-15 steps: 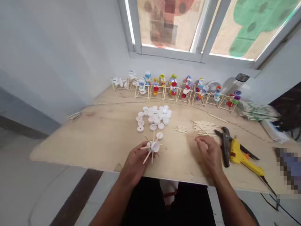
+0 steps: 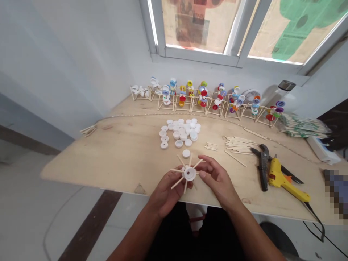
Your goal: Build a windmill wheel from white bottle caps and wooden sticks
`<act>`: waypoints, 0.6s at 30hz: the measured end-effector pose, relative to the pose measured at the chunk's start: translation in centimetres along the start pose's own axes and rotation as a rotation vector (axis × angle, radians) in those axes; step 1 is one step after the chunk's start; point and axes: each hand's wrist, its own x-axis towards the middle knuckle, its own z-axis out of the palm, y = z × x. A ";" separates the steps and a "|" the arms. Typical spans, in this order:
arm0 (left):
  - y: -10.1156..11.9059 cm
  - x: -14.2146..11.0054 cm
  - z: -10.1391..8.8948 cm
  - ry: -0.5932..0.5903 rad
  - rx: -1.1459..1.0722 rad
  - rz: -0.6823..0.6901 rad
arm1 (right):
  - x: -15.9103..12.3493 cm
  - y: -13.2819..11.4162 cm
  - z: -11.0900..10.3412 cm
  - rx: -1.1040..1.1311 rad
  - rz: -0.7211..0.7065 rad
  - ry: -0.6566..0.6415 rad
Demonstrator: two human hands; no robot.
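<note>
No words, numbers or brands can be read anywhere in view (the printing on the green-and-white packet [image 2: 303,127] is too small to make out, and the glue gun [image 2: 277,177] shows no legible label).

The fingers [image 2: 209,170] hide the back of the stick-and-cap wheel [image 2: 189,174]. At the right end of the wooden surface [image 2: 108,166], a pixelated patch [image 2: 336,194] masks whatever lies there; the joints of the models [image 2: 202,99] along its far edge are too small to tell.

A yellow hot glue gun [image 2: 280,179] lies just beside black-handled pliers [image 2: 263,168].
</note>
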 end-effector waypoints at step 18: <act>0.1 0.2 0.5 0.058 -0.028 -0.031 | -0.3 0.1 1.2 0.365 0.111 0.060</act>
